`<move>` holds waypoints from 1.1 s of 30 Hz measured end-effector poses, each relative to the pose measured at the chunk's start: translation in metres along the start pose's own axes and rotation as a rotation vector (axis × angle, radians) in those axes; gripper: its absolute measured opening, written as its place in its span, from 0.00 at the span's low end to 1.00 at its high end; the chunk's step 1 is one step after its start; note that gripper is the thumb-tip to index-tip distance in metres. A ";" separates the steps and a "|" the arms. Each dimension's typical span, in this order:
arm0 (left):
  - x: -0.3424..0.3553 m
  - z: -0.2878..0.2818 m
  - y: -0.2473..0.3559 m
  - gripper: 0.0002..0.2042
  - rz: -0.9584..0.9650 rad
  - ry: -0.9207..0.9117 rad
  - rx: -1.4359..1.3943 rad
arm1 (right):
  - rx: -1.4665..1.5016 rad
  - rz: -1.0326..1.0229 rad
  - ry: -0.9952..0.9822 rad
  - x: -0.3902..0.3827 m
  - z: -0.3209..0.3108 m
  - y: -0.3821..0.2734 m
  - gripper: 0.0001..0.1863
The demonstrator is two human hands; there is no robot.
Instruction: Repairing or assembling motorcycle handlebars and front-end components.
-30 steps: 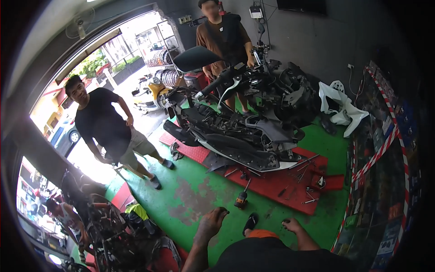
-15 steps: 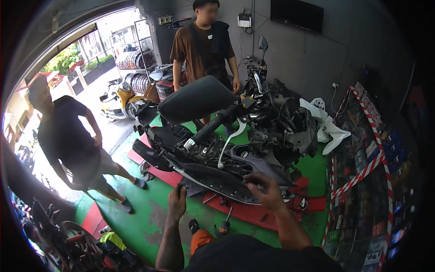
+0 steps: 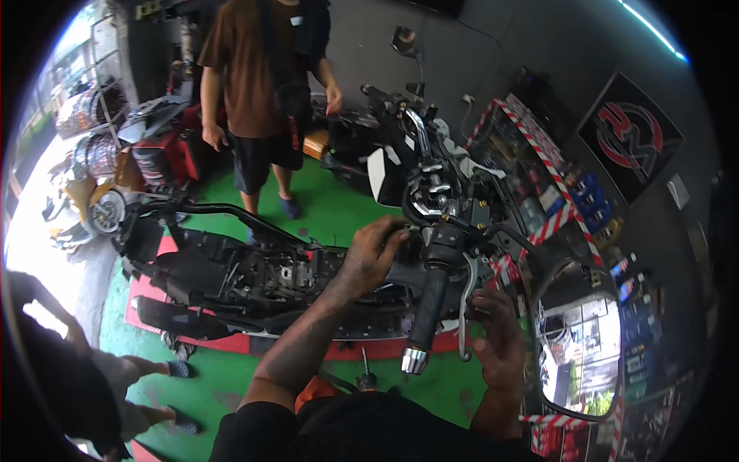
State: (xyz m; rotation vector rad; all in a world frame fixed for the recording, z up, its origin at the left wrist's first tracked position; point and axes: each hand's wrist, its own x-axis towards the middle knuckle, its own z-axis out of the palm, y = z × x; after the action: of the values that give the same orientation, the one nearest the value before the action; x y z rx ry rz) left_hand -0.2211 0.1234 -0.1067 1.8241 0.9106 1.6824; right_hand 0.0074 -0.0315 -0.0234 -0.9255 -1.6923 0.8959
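Note:
A partly stripped scooter (image 3: 269, 269) stretches across the view, its inner parts exposed. Its black handlebar grip (image 3: 429, 308) with a silver end points toward me, and a silver lever (image 3: 466, 308) runs alongside. My left hand (image 3: 373, 250) reaches to the left of the switch housing (image 3: 445, 245), fingers bent together; what they pinch, if anything, is too small to make out. On the lever's other side is my right hand (image 3: 500, 339), its fingers curled and the thumb apart, with nothing seen between them. Whether it touches the lever is unclear.
A mirror (image 3: 577, 339) juts out at the right, near a glass display case edged in striped tape (image 3: 539, 146). A person in a brown shirt (image 3: 250, 85) stands beyond the scooter, another person (image 3: 61, 362) at the left. A screwdriver-like tool (image 3: 366, 369) lies below.
The view has swung right and closer to the handlebar. My left hand has risen to the switch housing, while my right hand has come beside the lever.

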 end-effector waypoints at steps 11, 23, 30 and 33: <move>0.035 0.026 -0.038 0.12 0.254 -0.080 -0.325 | -0.309 0.359 0.201 0.003 0.101 -0.027 0.41; 0.059 0.031 -0.058 0.10 0.428 -0.275 -0.301 | -0.198 0.374 0.110 0.006 0.098 -0.023 0.29; 0.037 0.023 -0.023 0.13 0.000 -0.370 -0.208 | -0.153 0.409 0.112 0.002 0.092 -0.024 0.24; 0.034 0.016 0.001 0.17 -0.251 -0.342 -0.221 | -0.189 0.423 0.070 0.005 0.094 -0.021 0.22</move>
State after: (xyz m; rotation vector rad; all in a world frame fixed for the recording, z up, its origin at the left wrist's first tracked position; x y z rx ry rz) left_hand -0.2047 0.1497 -0.0857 1.6982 0.7384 1.2184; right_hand -0.0874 -0.0498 -0.0270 -1.4629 -1.5657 0.9723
